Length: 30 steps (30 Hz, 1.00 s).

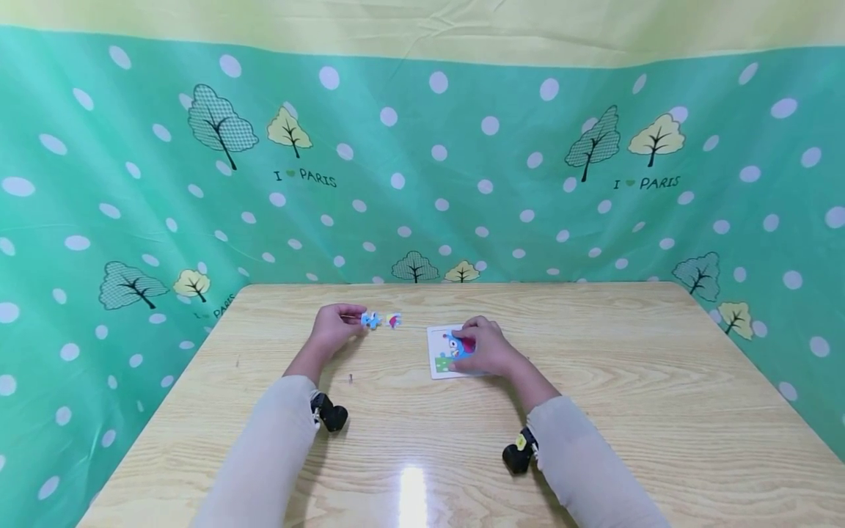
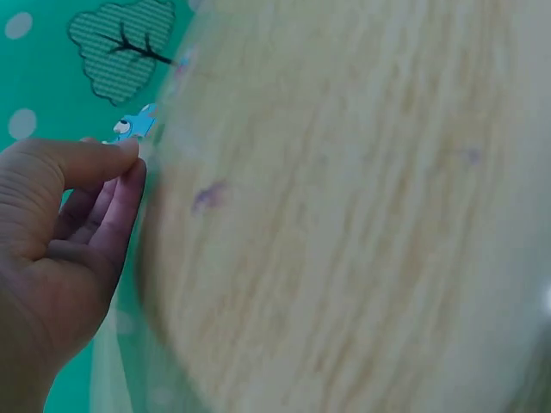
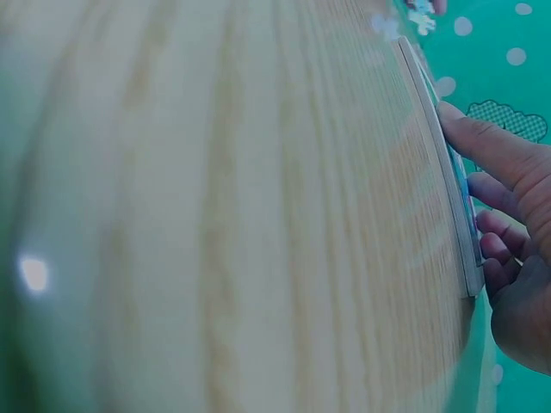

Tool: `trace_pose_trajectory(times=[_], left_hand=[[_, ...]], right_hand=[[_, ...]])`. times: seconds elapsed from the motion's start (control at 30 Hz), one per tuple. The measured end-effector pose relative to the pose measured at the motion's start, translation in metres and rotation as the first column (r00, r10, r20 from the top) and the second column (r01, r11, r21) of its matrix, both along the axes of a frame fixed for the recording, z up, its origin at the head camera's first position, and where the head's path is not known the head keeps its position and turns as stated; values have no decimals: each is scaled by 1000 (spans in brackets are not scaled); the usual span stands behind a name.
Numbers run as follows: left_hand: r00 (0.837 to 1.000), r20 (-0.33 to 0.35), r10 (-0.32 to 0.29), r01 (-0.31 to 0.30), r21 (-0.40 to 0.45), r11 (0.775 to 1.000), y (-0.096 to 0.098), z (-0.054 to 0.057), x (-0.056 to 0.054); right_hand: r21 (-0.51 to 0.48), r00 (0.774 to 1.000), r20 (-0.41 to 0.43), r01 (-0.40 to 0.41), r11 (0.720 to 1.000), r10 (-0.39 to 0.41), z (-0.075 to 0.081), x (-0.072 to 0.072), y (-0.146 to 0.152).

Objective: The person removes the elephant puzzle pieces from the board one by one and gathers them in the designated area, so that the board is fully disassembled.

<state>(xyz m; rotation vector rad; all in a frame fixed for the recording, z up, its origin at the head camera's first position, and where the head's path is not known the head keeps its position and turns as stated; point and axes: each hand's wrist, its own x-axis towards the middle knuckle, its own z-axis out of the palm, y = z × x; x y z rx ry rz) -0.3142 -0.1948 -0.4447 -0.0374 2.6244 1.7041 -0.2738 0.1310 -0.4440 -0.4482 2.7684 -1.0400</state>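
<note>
My left hand pinches a blue jigsaw piece between thumb and fingertips, at the far left of the table's middle. In the left wrist view, that piece shows an eye-like print just past the thumb tip. A second jigsaw piece, white with red, lies just to its right. My right hand rests on a small white-framed jigsaw puzzle board, covering its right part. Blue, red and green printing shows beside the fingers. In the right wrist view, the thumb touches the board and the other fingers bend over it.
The wooden table carries a small dark mark in front of the left hand. Behind it hangs a green dotted curtain with printed trees. A black wrist camera sits on the left sleeve, another on the right.
</note>
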Motion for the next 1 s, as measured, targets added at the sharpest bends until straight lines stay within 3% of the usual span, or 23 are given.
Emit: trace_pose_trajectory(times=[0.3, 0.7, 1.0], left_hand=[[999, -42, -15, 7, -186, 983, 2, -1, -4], [1000, 1, -28, 28, -226, 974, 1, -6, -4], [999, -21, -28, 22, -213, 977, 1, -8, 1]], right_hand=[[4, 1000, -2, 0, 1000, 0, 0, -1, 1], [2, 1000, 10, 11, 1000, -11, -1, 1, -1], [10, 1000, -1, 10, 1000, -10, -2, 2, 0]])
